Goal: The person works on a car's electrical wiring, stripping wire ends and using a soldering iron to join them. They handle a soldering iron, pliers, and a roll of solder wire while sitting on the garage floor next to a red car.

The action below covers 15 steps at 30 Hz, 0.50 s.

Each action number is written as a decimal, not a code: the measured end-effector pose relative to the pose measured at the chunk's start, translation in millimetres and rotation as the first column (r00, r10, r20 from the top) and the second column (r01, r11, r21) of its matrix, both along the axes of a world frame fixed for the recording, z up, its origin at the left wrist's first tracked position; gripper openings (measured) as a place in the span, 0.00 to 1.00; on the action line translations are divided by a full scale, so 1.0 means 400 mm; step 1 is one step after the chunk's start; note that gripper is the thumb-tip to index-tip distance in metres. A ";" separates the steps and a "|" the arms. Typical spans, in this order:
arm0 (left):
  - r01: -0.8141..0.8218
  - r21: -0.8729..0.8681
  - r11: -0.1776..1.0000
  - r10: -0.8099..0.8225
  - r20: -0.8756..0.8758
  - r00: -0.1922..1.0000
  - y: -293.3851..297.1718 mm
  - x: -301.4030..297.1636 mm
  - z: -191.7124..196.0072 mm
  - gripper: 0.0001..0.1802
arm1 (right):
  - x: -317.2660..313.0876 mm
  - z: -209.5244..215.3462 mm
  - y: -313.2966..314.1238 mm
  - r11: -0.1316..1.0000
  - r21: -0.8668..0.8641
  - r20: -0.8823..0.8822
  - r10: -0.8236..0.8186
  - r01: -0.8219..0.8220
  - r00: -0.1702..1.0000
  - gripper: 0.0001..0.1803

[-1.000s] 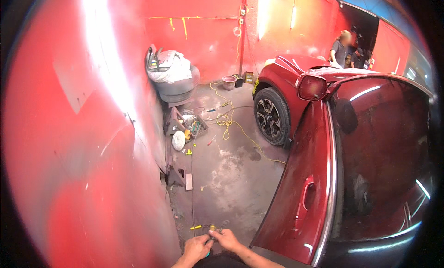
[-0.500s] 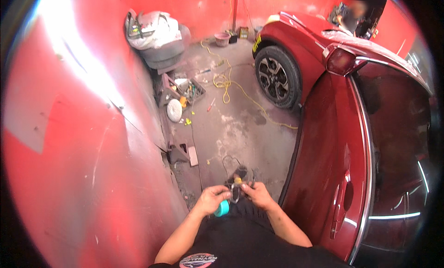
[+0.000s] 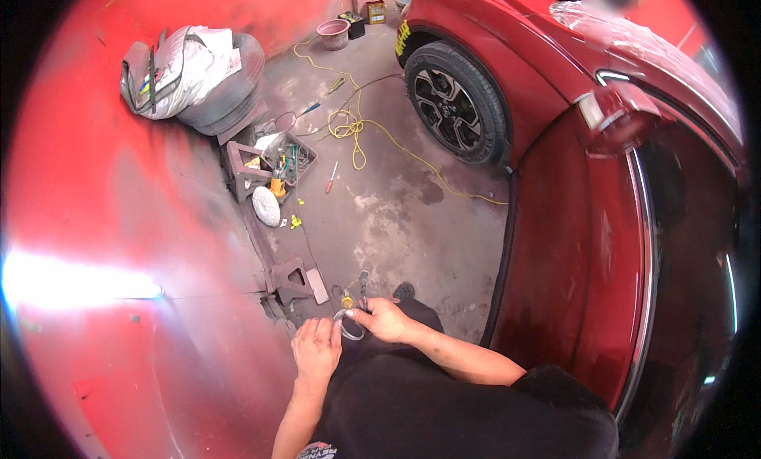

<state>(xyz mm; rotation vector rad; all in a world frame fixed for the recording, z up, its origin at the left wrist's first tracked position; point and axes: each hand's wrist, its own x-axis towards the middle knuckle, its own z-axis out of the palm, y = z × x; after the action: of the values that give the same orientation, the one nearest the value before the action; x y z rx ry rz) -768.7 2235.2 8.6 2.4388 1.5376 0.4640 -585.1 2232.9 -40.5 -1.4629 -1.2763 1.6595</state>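
A pale, shiny loop [image 3: 352,330] is held between my two hands at waist height; its exact kind is hard to make out. My left hand [image 3: 315,349] shows its back, fingers pressed together and closed at the loop's left side. With thumb and fingers, my right hand [image 3: 385,321] pinches the loop from the right. Just beyond them is a small round yellow piece [image 3: 347,302], beside a dark, thin part [image 3: 364,283] that rises past my right fingers. My palms hide part of all this.
A dark red car [image 3: 555,284] stands close on my right, its front wheel [image 3: 452,102] ahead. A red, grey-patched panel [image 3: 143,237] fills the left. Along it are a tool crate [image 3: 293,158], a white round pad [image 3: 266,207] and a stand [image 3: 291,278]. A yellow cord [image 3: 412,154] crosses the floor.
My view has swung, and both hands now appear further left. The teal roll that hung by my left wrist is out of sight. The pale loop shows more plainly between my hands.
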 end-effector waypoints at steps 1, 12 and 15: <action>0.007 -0.002 1.000 -0.007 -0.008 1.000 0.041 0.025 0.009 0.10 | 0.030 0.055 0.041 1.000 0.017 0.063 0.005 -0.006 0.998 0.18; 0.289 -0.459 0.840 -0.094 0.401 0.911 0.471 0.268 -0.078 0.14 | 0.247 -0.065 0.272 0.930 -0.014 0.157 -0.361 0.368 0.919 0.16; 0.440 -0.623 0.647 -0.064 0.530 0.845 0.625 0.319 -0.131 0.13 | 0.275 -0.042 0.382 0.848 0.034 0.157 -0.527 0.529 0.835 0.11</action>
<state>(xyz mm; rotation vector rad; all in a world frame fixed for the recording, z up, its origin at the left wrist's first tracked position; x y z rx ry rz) -641.0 2485.2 -44.0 1.6908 0.8795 0.2654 -475.2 2385.5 -57.2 -1.7860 -0.8241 1.1959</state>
